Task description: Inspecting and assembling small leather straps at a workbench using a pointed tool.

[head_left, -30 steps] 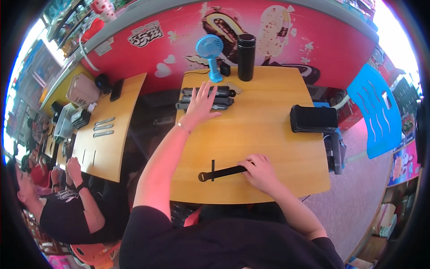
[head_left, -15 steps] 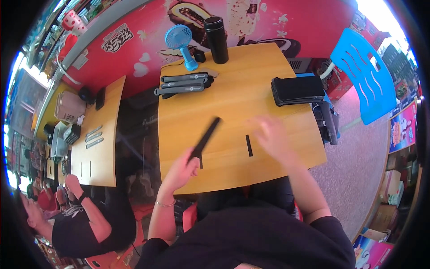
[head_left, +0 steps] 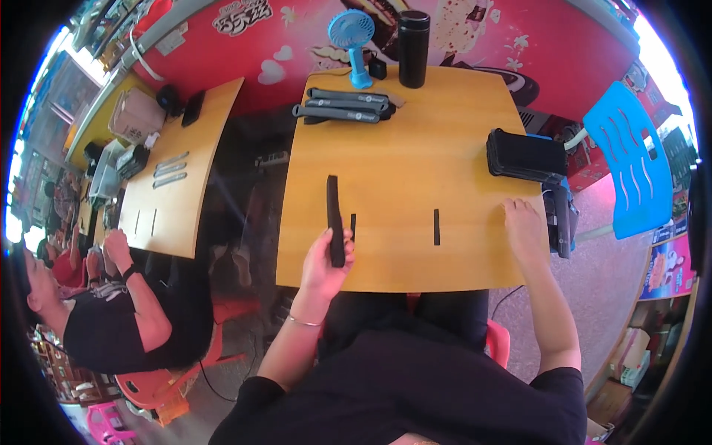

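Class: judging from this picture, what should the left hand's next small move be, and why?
Probably lay the long black strap flat: the left hand grips its near end, two short black strips lie beside it, and the right hand rests on the table edge.

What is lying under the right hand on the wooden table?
The right hand lies flat on the bare table, beside a black pouch. Anything beneath the palm is hidden.

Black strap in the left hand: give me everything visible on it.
The black strap is a long, narrow, flat band, matte and dark, possibly fabric or rubber. It lies lengthwise on the wooden table, running away from the person, slightly bowed. The left hand has its grip on the near end, thumb on top. A short black strip lies just to its right, close beside it. No buckle or markings can be made out.
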{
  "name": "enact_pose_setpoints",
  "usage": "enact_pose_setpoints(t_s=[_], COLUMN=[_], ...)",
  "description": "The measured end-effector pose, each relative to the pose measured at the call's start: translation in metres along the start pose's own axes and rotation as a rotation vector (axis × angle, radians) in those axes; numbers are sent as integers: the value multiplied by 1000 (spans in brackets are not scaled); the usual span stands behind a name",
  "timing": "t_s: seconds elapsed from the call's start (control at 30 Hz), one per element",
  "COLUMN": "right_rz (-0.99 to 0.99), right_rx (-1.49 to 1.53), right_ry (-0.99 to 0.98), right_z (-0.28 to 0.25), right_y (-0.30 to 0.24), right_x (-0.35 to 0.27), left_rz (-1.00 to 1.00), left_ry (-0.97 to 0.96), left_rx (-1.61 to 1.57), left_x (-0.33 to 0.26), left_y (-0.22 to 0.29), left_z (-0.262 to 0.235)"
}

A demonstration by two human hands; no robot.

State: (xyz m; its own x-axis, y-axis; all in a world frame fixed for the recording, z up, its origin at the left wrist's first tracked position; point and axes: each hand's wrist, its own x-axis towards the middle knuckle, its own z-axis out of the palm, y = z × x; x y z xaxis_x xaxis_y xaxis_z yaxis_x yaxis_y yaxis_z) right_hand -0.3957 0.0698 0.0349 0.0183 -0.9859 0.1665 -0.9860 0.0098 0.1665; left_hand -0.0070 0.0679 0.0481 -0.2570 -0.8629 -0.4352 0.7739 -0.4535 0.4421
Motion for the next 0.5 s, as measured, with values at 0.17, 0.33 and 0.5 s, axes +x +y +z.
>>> enact_pose_setpoints(t_s=[0.17, 0.33, 0.5], right_rz=[5, -26, -231], right_rx=[153, 918, 1105], right_ry=[50, -31, 250], right_z=[-1, -80, -114], right_y=[-18, -112, -181], right_x=[-6, -10, -17], left_rz=[15, 46, 83], left_ry=[-228, -367, -302], left_rx=[-32, -68, -93], left_x=[-3, -9, -11], left_y=[-9, -18, -30], left_z=[13, 24, 39])
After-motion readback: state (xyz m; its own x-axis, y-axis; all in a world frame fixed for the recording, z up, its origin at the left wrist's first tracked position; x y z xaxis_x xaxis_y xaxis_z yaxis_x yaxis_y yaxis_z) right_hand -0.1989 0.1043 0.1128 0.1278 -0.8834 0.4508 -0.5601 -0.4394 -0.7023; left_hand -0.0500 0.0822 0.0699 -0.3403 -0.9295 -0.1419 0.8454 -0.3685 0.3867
